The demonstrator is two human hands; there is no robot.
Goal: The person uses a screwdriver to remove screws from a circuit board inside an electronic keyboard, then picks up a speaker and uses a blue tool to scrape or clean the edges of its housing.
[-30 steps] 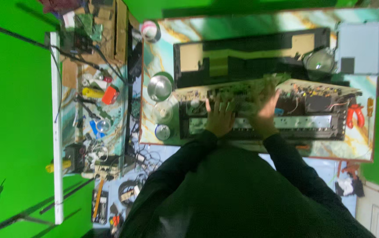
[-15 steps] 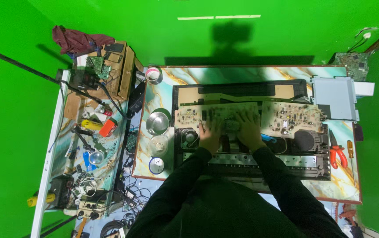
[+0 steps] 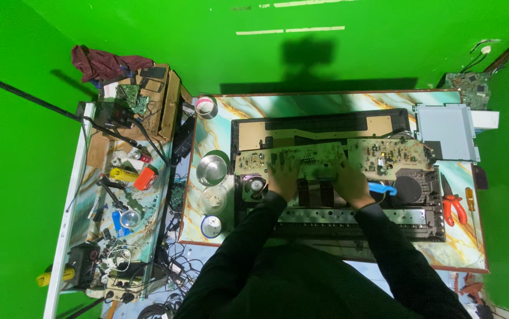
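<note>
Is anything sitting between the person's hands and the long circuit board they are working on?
Nothing visible does. The left hand and right hand both already rest on the near edge of the circuit board. A blue-handled tool lies just right of the right hand, off to the side.
</note>
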